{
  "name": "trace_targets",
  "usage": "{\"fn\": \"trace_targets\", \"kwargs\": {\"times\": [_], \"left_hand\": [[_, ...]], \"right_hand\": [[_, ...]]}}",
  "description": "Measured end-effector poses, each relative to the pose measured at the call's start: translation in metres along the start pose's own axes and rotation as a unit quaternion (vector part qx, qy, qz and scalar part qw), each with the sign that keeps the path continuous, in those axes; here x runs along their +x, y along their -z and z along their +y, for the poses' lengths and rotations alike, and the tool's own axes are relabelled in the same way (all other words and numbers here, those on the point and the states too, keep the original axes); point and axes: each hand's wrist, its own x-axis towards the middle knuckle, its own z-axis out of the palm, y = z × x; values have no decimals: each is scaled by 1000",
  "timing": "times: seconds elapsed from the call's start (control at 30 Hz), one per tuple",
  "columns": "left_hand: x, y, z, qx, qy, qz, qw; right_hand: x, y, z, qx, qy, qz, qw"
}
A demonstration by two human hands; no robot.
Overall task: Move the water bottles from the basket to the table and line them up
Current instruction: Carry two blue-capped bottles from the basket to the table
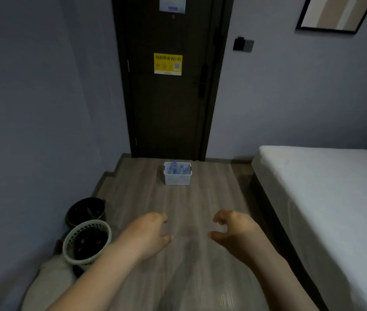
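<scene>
Seemingly not yet begun: blue-capped water bottles [179, 169] upright in the white basket [177, 178] at the far edge of the floor [200, 198], before the door [169, 113]. Loosely curled, holding nothing, well short of it — left hand [148, 232], right hand [234, 230]. No table visible.

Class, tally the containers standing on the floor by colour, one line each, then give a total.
white basket: 1
pale green basket: 1
dark bin: 1
Total: 3
</scene>
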Motion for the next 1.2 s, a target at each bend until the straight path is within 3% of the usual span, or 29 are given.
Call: {"fn": "trace_targets", "kwargs": {"times": [0.47, 0.53, 0.87, 1.2], "left_hand": [[200, 32, -27, -39, 24, -37, 998], [302, 51, -75, -50, 20, -25, 998], [441, 94, -133, -46, -3, -47, 998], [585, 93, -166, -57, 3, -52, 997]], "right_hand": [[198, 45, -6, -31, 14, -25, 999], [306, 44, -29, -35, -3, 2, 999], [439, 59, -68, -9, -23, -23, 999], [590, 62, -55, -10, -38, -57, 998]]}}
